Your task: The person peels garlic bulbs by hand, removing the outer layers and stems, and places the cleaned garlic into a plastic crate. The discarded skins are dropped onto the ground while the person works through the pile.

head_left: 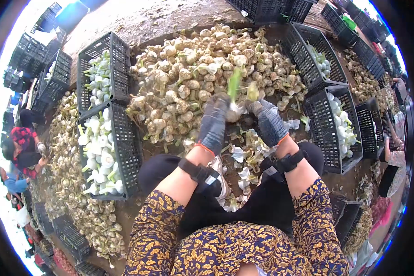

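Both my hands wear dark grey gloves with orange cuffs. My left hand [214,123] grips a garlic bulb [234,112] with a green stalk that points up and blurs from motion. My right hand [269,122] holds the same bulb from the right side, fingers closed around its skin or a small tool that I cannot make out. A big heap of unpeeled garlic [193,69] lies just beyond my hands. White peeled skins [244,156] lie on the ground between my knees.
Black plastic crates [124,152] with cleaned white garlic stand at my left; more crates [331,133] stand at my right. Another garlic heap [73,193] runs along the far left. Other people [23,152] work at the left and at the right edge.
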`<state>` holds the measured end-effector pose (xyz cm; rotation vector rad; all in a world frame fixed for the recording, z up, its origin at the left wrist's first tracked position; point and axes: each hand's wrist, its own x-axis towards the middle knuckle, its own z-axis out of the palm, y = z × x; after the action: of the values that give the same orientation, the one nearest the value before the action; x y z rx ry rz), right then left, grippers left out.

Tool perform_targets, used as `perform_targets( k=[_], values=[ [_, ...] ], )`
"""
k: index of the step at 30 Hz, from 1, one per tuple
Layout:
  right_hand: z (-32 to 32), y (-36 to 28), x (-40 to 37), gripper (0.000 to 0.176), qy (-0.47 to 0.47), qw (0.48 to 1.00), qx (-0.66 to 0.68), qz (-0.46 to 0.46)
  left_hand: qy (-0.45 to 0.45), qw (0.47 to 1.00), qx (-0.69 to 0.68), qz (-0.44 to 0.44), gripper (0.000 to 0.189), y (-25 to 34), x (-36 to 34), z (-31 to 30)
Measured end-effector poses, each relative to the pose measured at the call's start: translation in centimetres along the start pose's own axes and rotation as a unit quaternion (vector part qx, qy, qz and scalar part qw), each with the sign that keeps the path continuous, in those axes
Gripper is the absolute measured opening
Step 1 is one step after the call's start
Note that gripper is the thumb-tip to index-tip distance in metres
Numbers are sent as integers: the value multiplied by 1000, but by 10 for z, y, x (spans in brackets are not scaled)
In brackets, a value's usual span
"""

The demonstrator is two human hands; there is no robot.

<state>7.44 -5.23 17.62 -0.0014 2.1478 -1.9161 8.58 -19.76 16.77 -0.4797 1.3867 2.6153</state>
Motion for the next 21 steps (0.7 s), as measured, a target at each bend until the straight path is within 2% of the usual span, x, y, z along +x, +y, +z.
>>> perform_targets(
  k=[1,2,3,4,5,6,7,8,9,10,11,12,14,15,16,17,18,20,21],
  values=[
    [-5,2,2,24,1,1000,-17,-12,22,994,-83,-72,30,0,1,1],
    [-8,2,3,25,1,999,-34,-24,26,994,-81,-72,30,1,1,2],
    [-6,-6,4,20,10,999,37,36,81,983,-135,-98,30,11,-3,11],
    [-8,1,7,20,9,998,40,39,134,965,-188,-124,30,16,-4,15],
    [-11,14,12,20,45,995,81,22,77,971,-217,-66,31,1,10,1],
    [-14,22,14,20,83,989,122,4,80,971,-215,-66,31,5,12,1],
    [-18,17,13,26,89,988,116,56,138,969,-188,-81,30,8,13,3],
    [-23,33,17,26,87,987,118,59,196,963,-160,-96,28,11,12,4],
    [-22,40,20,29,13,998,-24,-53,189,965,-152,-100,24,16,7,8],
    [-24,45,21,33,-60,970,-166,-164,189,965,-150,-101,24,13,8,9],
    [-29,51,12,38,-89,975,-192,-61,171,970,-158,-76,24,7,10,11],
    [-31,49,5,31,-81,910,-371,-165,151,973,-165,-52,24,2,12,13],
    [-36,49,0,25,-50,866,-404,-289,146,976,-153,-47,27,-7,15,15],
    [-36,47,-3,25,-48,868,-402,-287,122,985,-108,-50,29,-9,14,16],
    [-35,42,-7,24,25,893,-358,-271,97,992,-62,-53,31,-10,12,14],
    [-37,36,-11,25,100,911,-311,-253,50,993,31,-102,32,-9,13,6],
    [-44,33,-13,25,104,911,-312,-250,46,993,34,-105,32,-15,14,8],
    [-62,25,-16,25,-11,928,-314,-200,47,997,-27,-53,34,-27,16,15],
    [-67,21,-19,25,-53,907,-385,-160,76,994,-9,-84,35,-17,6,33]
  ],
)
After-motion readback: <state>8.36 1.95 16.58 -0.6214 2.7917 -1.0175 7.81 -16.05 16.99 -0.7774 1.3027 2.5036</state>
